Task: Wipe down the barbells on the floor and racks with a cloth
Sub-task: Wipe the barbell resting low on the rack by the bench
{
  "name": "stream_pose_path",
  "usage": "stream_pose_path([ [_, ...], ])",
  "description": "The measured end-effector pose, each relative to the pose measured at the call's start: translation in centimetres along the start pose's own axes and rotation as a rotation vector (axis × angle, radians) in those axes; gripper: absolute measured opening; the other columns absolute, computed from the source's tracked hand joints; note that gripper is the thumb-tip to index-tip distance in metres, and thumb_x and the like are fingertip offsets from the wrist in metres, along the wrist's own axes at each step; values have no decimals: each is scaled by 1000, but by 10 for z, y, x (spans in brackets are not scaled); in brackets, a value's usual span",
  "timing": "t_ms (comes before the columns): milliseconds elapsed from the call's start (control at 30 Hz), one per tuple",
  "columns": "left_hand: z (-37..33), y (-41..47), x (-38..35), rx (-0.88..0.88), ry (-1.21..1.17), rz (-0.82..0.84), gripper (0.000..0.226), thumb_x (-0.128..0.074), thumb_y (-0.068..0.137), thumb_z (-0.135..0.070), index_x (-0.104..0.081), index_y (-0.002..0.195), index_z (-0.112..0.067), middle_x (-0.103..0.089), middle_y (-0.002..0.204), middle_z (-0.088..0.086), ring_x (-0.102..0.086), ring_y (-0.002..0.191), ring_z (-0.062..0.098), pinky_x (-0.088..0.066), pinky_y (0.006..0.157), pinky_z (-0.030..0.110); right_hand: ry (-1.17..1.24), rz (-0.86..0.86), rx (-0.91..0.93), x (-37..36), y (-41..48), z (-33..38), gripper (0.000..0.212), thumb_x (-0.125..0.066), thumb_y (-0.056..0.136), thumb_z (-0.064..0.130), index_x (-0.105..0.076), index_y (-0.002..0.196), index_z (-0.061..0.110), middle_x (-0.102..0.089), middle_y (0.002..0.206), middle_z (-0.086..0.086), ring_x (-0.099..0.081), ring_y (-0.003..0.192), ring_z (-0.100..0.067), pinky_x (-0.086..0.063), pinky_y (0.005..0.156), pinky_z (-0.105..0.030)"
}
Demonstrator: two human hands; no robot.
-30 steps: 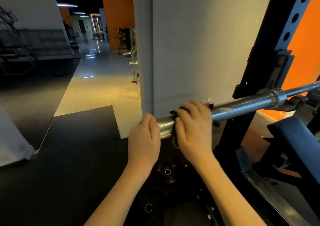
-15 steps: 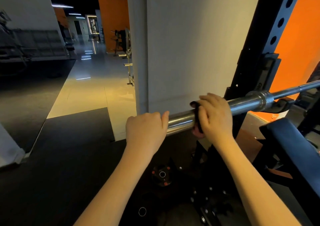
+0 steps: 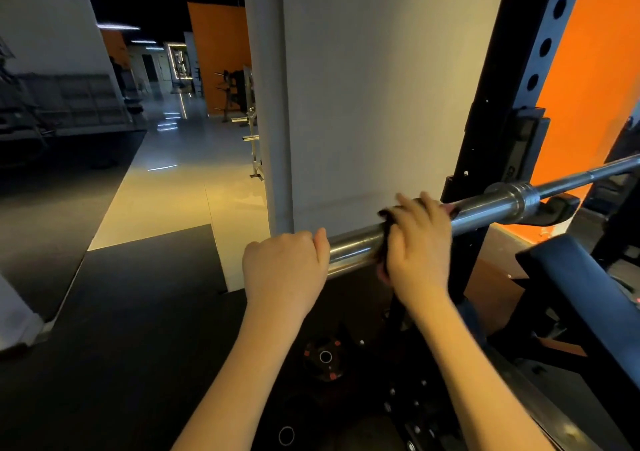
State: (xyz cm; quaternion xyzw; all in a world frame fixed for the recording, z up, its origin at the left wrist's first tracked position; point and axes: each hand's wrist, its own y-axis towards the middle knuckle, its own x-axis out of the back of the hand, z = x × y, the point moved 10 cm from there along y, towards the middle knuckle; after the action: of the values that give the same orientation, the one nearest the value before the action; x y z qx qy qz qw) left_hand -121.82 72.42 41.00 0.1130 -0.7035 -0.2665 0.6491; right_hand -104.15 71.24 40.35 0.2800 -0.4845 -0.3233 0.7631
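A steel barbell (image 3: pixel 485 210) lies across the hook of a black rack upright (image 3: pixel 502 111), its thick sleeve pointing toward me. My left hand (image 3: pixel 285 270) grips the near end of the sleeve. My right hand (image 3: pixel 417 242) wraps a dark cloth (image 3: pixel 385 239) round the sleeve a little further along, between the left hand and the rack. Only the cloth's edges show past my fingers.
A white pillar (image 3: pixel 363 97) stands just behind the bar. Black weight plates (image 3: pixel 323 359) lie on the dark mat below my arms. A padded black bench (image 3: pixel 581 288) sits at the right. Tiled floor runs off at the back left.
My right hand slid the cloth along the sleeve toward the rack, then stayed near there. The left hand kept its grip on the bar's end.
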Motion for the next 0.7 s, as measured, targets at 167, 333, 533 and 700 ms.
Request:
stream_pose_path([
  [167, -1, -1, 3, -6, -32, 0, 51, -8, 100, -40, -48, 75, -22, -47, 57, -6, -46, 49, 11, -36, 55, 28, 90, 144, 90, 0, 19, -29, 50, -32, 91, 33, -68, 117, 10, -60, 131, -5, -41, 133, -29, -25, 114, -42],
  [333, -2, -2, 6, -8, -18, 14, 49, -11, 102, -41, -41, 69, -21, -42, 55, -5, -36, 45, 10, -29, 57, 28, 137, 31, -143, 2, 36, -58, 45, -38, 88, 29, -73, 107, 9, -66, 121, -6, -42, 131, -29, -26, 114, -42],
  [533, -1, 1, 0, -9, -50, 56, 54, -10, 101, -43, -47, 70, -20, -48, 56, -4, -42, 46, 11, -32, 58, 29, 177, 113, -167, 5, 52, -92, 52, -41, 84, 40, -72, 110, 7, -63, 127, -8, -44, 130, -32, -26, 114, -44],
  [700, -2, -1, 2, -2, -40, 24, 53, -11, 101, -42, -46, 68, -20, -47, 55, -4, -42, 46, 11, -32, 59, 30, 96, 78, -40, -4, 23, -31, 43, -41, 89, 40, -75, 98, 15, -68, 115, 0, -49, 123, -26, -31, 111, -45],
])
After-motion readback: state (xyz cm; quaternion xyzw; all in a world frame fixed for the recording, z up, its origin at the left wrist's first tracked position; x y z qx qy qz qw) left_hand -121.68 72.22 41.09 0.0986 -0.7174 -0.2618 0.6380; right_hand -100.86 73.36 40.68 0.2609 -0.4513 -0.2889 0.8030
